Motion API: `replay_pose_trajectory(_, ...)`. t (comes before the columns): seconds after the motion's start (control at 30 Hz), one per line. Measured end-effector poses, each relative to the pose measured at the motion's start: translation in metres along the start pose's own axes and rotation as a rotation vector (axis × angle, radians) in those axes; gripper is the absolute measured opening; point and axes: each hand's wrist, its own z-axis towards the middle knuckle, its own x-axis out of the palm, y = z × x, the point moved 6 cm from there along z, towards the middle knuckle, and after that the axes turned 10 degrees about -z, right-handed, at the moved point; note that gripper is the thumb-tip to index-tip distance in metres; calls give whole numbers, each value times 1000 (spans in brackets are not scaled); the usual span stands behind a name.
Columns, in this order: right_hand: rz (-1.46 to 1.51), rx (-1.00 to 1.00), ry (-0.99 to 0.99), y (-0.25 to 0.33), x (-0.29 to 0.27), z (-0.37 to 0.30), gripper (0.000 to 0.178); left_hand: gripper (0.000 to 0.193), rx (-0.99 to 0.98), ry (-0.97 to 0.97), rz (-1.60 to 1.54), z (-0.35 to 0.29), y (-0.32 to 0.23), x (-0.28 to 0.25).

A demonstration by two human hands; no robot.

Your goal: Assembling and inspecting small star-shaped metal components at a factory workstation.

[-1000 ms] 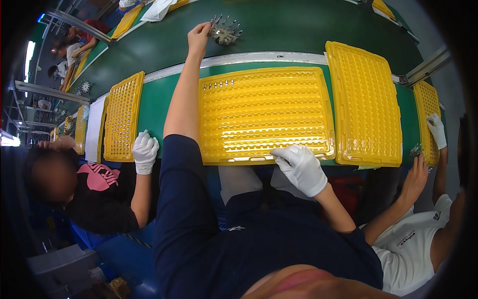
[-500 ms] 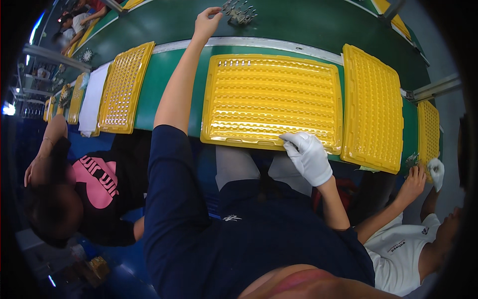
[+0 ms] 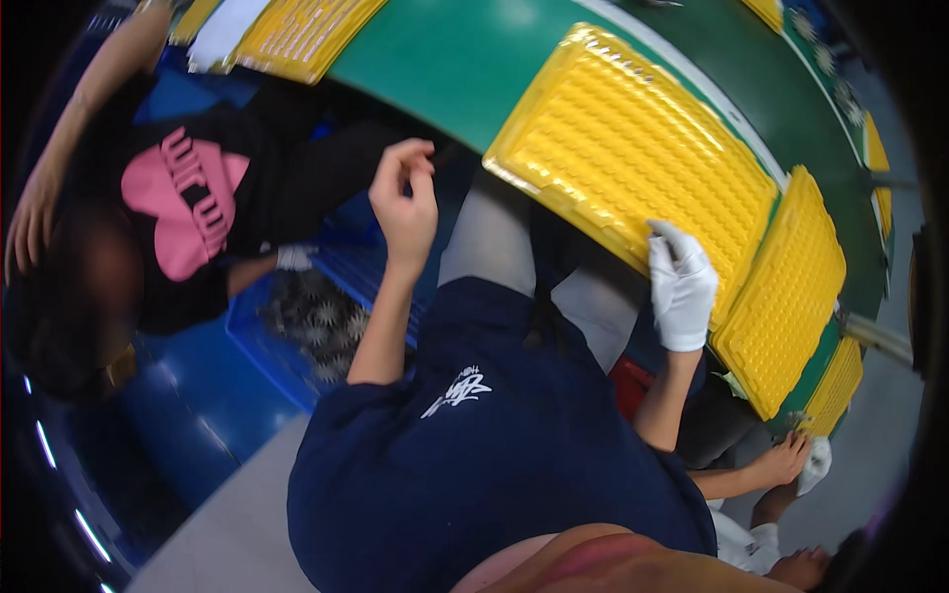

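Hanging loosely apart, my left grip (image 3: pixel 407 206) is near a bin (image 3: pixel 259 364) of spiky parts (image 3: pixel 321 321); my right grip (image 3: pixel 682 292), closure unclear, is beside a tray (image 3: pixel 633 133) with some pins (image 3: pixel 615 57).

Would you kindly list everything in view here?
Worktable: one, green, upper centre.
Belt: one, dark green, beyond it.
Trays: at least four, yellow, along the worktable.
Metal pieces: several, silvery, central tray's far edge.
Sheet: one, white, upper left.
Bin: one, blue, left.
Spiky parts: many, grey, in the bin.
Co-workers: at least two, black top left, white top lower right.
Shirt: one, navy, bottom centre.
Left hand: one, bare, left of central tray.
Right hand: one, white-gloved, central tray's near edge.
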Motion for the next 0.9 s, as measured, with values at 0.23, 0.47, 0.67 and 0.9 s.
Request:
replay_pose_trajectory(0.23,-135,-7,-62,-12,10,23,18,17,-524,-258,515,-225,138,-148)
replay_pose_trajectory(0.47,88,125,-31,-41,21,29,26,18,-802,-561,932,-377,200,-285)
replay_pose_trajectory(0.67,-41,117,-28,-62,16,38,30,43,-1205,-382,854,-440,267,-327)
replay_pose_trajectory(0.9,-302,22,43,-68,10,51,34,59,-1442,-321,821,-472,287,-349)
